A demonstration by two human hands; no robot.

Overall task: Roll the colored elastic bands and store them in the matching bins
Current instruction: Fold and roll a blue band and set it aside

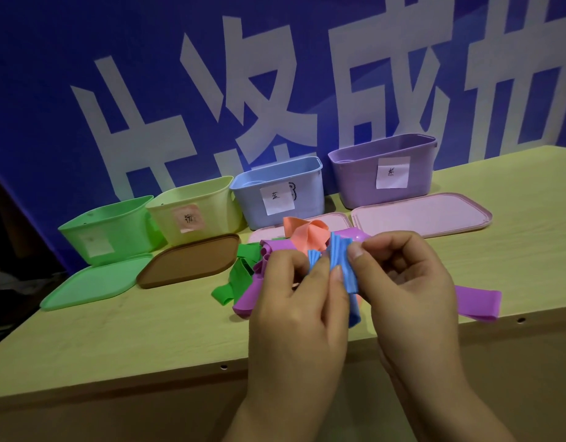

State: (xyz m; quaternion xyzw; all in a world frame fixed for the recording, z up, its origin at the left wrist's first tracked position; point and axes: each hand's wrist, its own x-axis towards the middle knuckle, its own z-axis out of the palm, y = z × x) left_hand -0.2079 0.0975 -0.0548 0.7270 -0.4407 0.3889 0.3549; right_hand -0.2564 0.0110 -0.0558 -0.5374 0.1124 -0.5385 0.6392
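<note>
Bands are the job, but the biggest things here set the stage: the wooden table (147, 330) carries four open bins in a row along the blue banner wall, each labelled and facing the person so colour can be matched at a glance. From the person's left these are the green bin (106, 229), yellow bin (195, 205), blue bin (278, 193) and purple bin (383, 170). Their lids lie flat in front of them, off and out of the way so nothing blocks a drop: green lid (93, 285), brown lid (189, 260) and two pink lids (422, 215). Between lids and hands sits the loose heap: a purple band (479, 301), a green band (240, 279) and an orange band (302, 234). The blue band (339, 263) is lifted just above that heap. The left hand (294, 301) and right hand (403, 282) both pinch it between thumb and curled fingers, close together, probably to gather it for rolling. The blue bin looks like its destination.
</note>
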